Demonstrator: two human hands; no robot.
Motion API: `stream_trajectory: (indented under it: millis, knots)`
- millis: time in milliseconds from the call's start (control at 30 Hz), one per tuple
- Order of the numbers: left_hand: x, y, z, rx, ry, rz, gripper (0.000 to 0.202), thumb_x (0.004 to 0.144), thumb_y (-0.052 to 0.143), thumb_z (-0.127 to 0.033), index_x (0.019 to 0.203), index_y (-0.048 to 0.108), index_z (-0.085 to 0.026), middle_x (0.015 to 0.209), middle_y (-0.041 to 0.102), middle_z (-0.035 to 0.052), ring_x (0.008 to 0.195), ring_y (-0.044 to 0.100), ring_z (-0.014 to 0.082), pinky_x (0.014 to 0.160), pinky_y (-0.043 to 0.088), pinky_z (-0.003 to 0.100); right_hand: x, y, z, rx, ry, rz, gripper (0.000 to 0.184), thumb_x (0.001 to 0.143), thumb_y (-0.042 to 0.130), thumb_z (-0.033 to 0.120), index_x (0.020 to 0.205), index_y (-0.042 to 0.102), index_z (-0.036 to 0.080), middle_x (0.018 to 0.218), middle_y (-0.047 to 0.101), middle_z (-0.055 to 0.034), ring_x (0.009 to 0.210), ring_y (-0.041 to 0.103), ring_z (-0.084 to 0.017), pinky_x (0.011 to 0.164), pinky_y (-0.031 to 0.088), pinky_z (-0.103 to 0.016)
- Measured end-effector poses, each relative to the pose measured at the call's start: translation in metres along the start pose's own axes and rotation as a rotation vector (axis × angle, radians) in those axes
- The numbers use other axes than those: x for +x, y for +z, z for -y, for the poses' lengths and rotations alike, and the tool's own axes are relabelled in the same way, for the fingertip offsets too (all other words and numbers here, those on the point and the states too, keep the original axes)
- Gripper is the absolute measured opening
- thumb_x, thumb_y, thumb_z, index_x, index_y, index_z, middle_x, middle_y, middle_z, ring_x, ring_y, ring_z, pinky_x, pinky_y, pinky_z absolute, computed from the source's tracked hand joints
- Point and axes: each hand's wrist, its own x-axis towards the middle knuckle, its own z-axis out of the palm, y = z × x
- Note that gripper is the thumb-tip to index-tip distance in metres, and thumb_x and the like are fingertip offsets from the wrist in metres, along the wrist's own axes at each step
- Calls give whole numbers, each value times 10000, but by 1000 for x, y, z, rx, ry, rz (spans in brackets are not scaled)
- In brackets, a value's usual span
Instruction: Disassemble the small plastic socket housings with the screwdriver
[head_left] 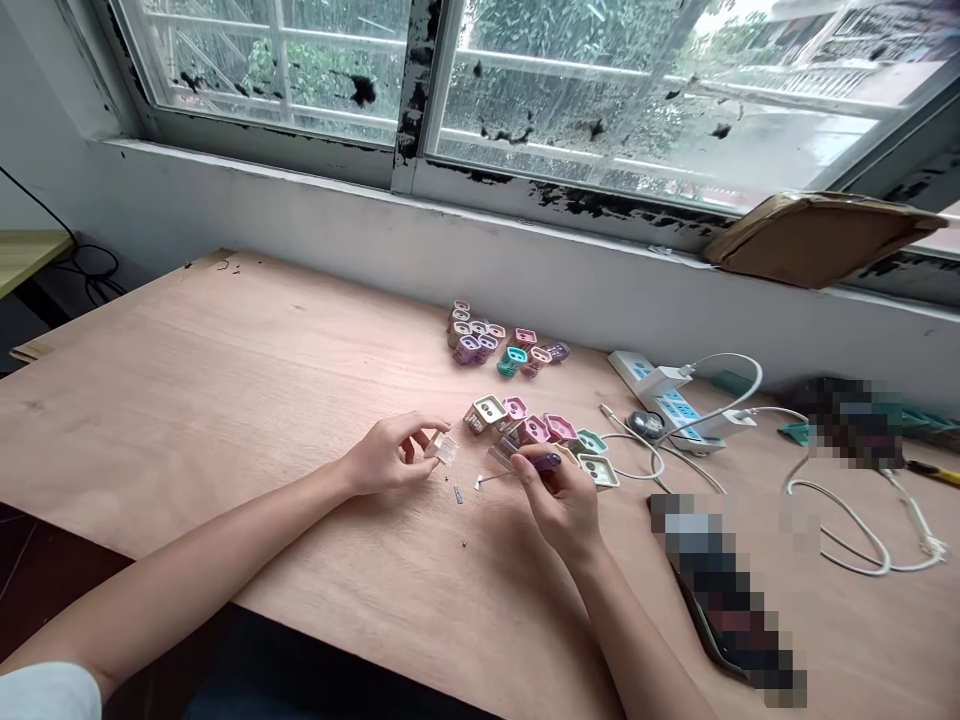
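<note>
My left hand (401,452) pinches a small clear plastic box (444,448) between thumb and fingers. My right hand (559,492) is closed around a slim tool with a purple handle (550,462), which looks like a screwdriver; its thin shaft points left. By the shaft's end is a small white piece (478,483); I cannot tell whether they touch. Between the hands lie a sharpener blade (458,494) and a tiny brass-coloured screw (464,544). Just beyond my right hand stand several two-hole pencil sharpeners, among them a beige sharpener (486,413) and a pink sharpener (559,428).
Farther back is a second cluster of sharpeners, with a teal sharpener (512,361) at its front. A power strip (671,405) with plugged-in chargers and white cables (840,545) lies to the right. A phone (701,610) rests beside my right forearm. Cardboard (817,235) leans by the window.
</note>
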Motion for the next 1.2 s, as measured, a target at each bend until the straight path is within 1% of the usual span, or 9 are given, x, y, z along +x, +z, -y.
stream_trajectory:
  millis: [133, 167, 300, 467, 700, 867, 967, 1067, 1200]
  knots:
    - [0, 2, 2, -145, -157, -3, 422, 795, 692, -204, 1212, 644, -157, 857, 688, 38, 618, 570, 89, 528, 438, 187, 1, 0, -3, 79, 52, 18, 119, 939, 643, 291, 858, 601, 215, 659, 536, 16, 506, 448, -132, 454, 359, -249]
    - [0, 2, 3, -210, -185, -11, 436, 792, 703, -213, 1219, 636, -158, 870, 690, 41, 601, 551, 82, 529, 432, 191, 1, -1, -3, 89, 62, 25, 135, 939, 645, 305, 853, 595, 215, 659, 529, 16, 510, 447, -132, 457, 358, -250]
    - [2, 3, 9, -419, -175, -73, 447, 759, 760, -238, 1178, 621, -168, 1187, 664, 111, 639, 534, 61, 582, 448, 208, 0, -4, -7, 89, 87, 39, 205, 956, 626, 373, 836, 600, 209, 671, 522, 7, 526, 444, -133, 477, 356, -257]
    - [3, 0, 14, -421, -197, -66, 374, 778, 767, -259, 1118, 655, -147, 1150, 659, 101, 640, 519, 60, 557, 391, 202, -2, -4, -12, 135, 155, 65, 278, 969, 601, 456, 853, 620, 205, 641, 512, 11, 483, 425, -125, 445, 334, -258]
    - [2, 2, 13, -441, -198, -27, 363, 789, 787, -269, 1100, 632, -162, 1214, 635, 107, 713, 554, 81, 614, 427, 214, -4, -1, -10, 117, 209, 11, 310, 938, 638, 484, 801, 617, 207, 578, 486, 25, 451, 423, -122, 409, 322, -249]
    - [2, 2, 12, -432, -225, -17, 378, 779, 802, -291, 1090, 633, -159, 1136, 655, 90, 662, 542, 72, 555, 391, 204, -5, -1, -9, 144, 182, 6, 274, 927, 664, 421, 768, 612, 205, 585, 493, 27, 436, 415, -111, 395, 309, -246]
    - [2, 1, 11, -443, -254, -3, 411, 765, 820, -321, 1090, 628, -158, 1081, 672, 87, 680, 605, 97, 545, 389, 207, -5, 2, -5, 177, 172, 14, 255, 927, 671, 403, 779, 621, 202, 592, 508, 26, 426, 430, -110, 394, 334, -249]
    - [2, 1, 8, -458, -282, 20, 424, 767, 822, -353, 1081, 614, -158, 1025, 689, 92, 746, 676, 153, 525, 387, 204, -3, 5, 0, 129, 140, -32, 267, 921, 681, 404, 755, 622, 203, 598, 533, 15, 438, 444, -117, 404, 353, -255]
    - [0, 5, 2, -457, -302, 105, 452, 785, 809, -384, 1112, 592, -160, 898, 709, 79, 736, 675, 173, 497, 367, 203, -2, 6, 5, 27, 85, -78, 307, 917, 676, 405, 691, 600, 213, 565, 539, 3, 480, 463, -139, 420, 350, -260]
